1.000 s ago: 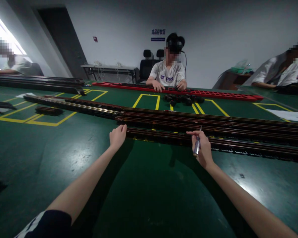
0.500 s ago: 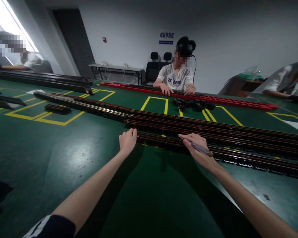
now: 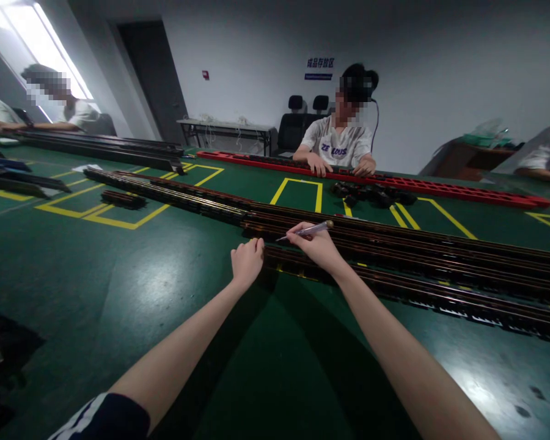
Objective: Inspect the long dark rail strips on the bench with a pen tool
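Dark, shiny rails (image 3: 417, 260) with copper-coloured edges lie side by side across the green table. My left hand (image 3: 247, 263) is closed on the left end of the nearest dark rail (image 3: 297, 263); its fingertips are partly hidden. Pinched in my right hand (image 3: 314, 244) is a slim pen-like tool (image 3: 316, 229) with a pale translucent handle, a brown end and a thin metal tip. That tip points left, just above the rails and close to my left hand. Whether it touches a rail, I cannot tell.
Across the table a person (image 3: 337, 143) rests both hands on a long red frame (image 3: 462, 188). Black parts (image 3: 371, 194) lie before it. A short bundle of strips (image 3: 123, 199) and dark channels (image 3: 105, 151) lie left. Other people sit at both sides.
My right hand has moved left along the rails with the pen-like tool, which now tilts up to the right. My left hand stays on the rail's end. The view has turned slightly left.
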Demonstrator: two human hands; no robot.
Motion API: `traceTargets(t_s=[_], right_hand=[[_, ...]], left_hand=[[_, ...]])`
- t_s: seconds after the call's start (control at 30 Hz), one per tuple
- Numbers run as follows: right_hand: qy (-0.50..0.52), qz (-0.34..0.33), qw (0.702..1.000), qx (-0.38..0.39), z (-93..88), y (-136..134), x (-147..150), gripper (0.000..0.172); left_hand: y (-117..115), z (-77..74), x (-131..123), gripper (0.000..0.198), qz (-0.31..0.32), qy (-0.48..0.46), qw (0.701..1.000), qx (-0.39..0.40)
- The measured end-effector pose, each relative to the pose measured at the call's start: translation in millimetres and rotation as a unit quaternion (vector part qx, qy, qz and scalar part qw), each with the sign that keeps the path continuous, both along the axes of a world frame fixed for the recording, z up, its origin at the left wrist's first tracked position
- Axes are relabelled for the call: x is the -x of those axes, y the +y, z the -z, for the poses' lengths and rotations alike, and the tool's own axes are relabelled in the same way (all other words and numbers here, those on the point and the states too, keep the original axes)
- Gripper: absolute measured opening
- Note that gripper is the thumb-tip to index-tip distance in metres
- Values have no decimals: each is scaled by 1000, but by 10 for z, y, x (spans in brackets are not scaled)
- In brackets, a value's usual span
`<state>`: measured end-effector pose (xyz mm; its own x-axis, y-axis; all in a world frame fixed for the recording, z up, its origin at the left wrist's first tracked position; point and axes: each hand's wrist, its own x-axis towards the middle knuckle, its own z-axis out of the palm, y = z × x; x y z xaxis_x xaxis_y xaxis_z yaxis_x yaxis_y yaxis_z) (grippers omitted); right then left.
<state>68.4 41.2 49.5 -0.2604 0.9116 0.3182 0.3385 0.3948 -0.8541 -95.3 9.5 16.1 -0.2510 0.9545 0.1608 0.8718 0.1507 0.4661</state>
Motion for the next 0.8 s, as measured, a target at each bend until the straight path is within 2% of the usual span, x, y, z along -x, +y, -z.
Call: traceTargets(t_s=[0.17,0.33,0.5,0.63,0.8], right_hand=[[47,-17,999,19,69,123,88,15],[76,-57,995,38,138,154,22,31],[154,-70,984,60,191,188,-30,45],[155,-71,982,84,216,179,6,37],[138,-92,984,70,220,151,22,24]], left_hand=[[23,0,-9,37,-9,2,1000,8],[26,6,-11,36,-6,12,1000,15],[27,10,-10,35,-5,9,1000,16],[31,19,-5,34,-1,7,1000,10],[33,16,-6,33,-3,4,1000,9]])
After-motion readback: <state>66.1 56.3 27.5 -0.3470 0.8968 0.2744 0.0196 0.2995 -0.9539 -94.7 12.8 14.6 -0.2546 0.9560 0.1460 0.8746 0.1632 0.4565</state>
